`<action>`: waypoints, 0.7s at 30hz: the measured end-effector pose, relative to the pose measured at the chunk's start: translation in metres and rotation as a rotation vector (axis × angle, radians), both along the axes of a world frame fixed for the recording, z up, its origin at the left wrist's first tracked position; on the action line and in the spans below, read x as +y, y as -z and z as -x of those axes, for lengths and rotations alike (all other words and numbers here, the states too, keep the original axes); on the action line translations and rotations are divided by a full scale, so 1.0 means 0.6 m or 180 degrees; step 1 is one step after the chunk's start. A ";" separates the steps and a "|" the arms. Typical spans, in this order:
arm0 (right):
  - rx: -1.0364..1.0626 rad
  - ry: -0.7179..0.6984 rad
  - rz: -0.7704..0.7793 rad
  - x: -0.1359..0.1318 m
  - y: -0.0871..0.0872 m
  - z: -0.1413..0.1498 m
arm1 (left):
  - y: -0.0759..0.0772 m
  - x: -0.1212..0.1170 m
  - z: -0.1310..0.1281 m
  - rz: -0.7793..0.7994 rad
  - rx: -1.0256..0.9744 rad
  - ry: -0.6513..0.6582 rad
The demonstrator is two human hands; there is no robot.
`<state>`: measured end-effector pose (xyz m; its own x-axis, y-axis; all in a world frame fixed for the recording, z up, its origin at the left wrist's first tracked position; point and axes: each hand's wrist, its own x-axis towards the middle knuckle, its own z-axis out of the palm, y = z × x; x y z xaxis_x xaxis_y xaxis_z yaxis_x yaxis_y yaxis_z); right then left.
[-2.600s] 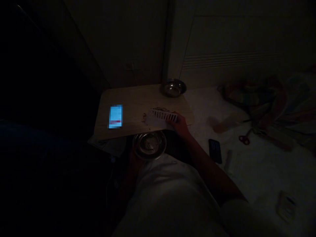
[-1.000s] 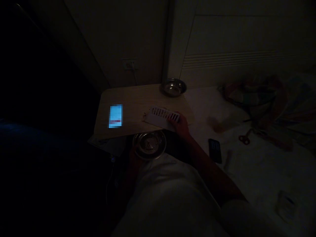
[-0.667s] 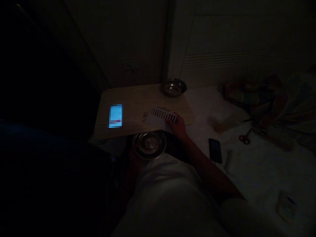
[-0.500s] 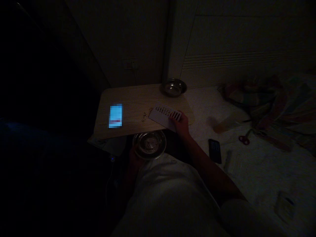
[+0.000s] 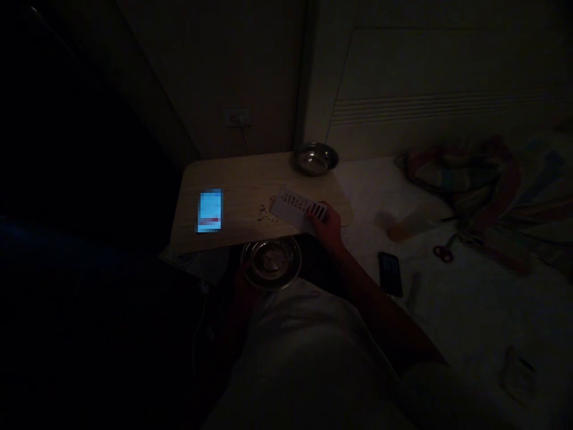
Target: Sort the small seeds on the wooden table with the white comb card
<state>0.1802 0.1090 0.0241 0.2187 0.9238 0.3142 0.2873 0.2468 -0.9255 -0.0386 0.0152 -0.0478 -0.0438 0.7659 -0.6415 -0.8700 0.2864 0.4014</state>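
In the dim head view, my right hand (image 5: 328, 226) is closed on the right end of a flat, white slotted piece (image 5: 290, 216). Its upper side has rows of openings; I cannot make out its exact kind. The piece is over the wooden tabletop (image 5: 242, 173), beside small dark bits (image 5: 263, 210) scattered on the wood. My left hand (image 5: 247, 286), mostly in shadow, grips the lower left of a shiny metal bowl (image 5: 271, 284) just below the table's front edge. Some bits show inside the bowl, too dark to name.
A second metal bowl (image 5: 316, 159) stands at the table's back right corner. On the left lies a lit phone (image 5: 210, 211), its screen blurred. The white bedding (image 5: 439, 310) to the right holds a dark phone (image 5: 390, 275), red-handled scissors (image 5: 444, 253) and a striped cloth (image 5: 465, 176).
The white slotted piece has shifted slightly and tilted in my right hand. More dark bits show on the wood beside it. My left hand and the bowl have hardly moved.
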 end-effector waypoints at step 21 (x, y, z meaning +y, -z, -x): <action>0.0095 -0.0353 0.0237 -0.012 0.000 -0.027 | 0.001 -0.003 -0.001 -0.0086 0.0118 0.0103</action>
<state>0.1966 0.1017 0.0244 0.1222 0.9634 0.2388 0.2340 0.2058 -0.9502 -0.0381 0.0136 -0.0481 -0.0422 0.7843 -0.6189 -0.8448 0.3027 0.4412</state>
